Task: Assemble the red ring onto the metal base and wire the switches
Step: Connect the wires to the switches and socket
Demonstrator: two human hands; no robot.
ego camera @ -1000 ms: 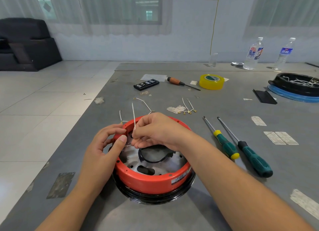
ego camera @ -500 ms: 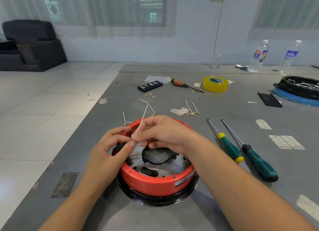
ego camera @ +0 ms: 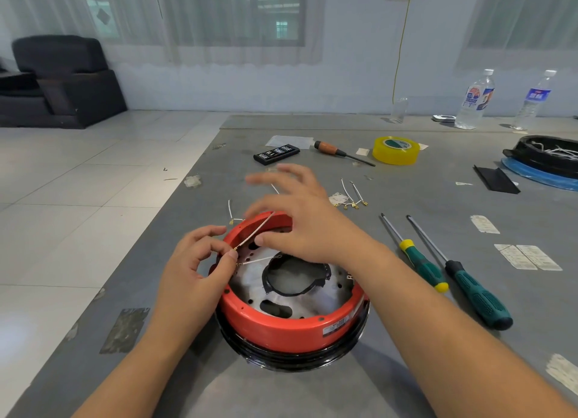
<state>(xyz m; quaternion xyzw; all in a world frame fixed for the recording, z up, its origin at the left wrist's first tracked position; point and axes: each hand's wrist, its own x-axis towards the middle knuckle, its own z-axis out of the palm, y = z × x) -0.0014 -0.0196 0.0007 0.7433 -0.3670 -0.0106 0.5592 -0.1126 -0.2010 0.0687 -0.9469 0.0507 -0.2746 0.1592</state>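
Left hand (ego camera: 190, 270) grip pinching white wire (ego camera: 255, 231), right hand (ego camera: 300, 217) spread, red ring (ego camera: 281, 327) on grey table (ego camera: 391, 198), tiled floor (ego camera: 78, 183)

A grey table (ego camera: 406, 205) carried the red ring (ego camera: 281, 327) assembly at centre. Two green-handled screwdrivers (ego camera: 453, 280) lay at three o'clock, loose white wires (ego camera: 352, 195) at one o'clock, yellow tape roll (ego camera: 395, 150) and black bit case (ego camera: 276, 153) at twelve.

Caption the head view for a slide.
Left hand pinches a white wire at the red ring; right hand hovers open.
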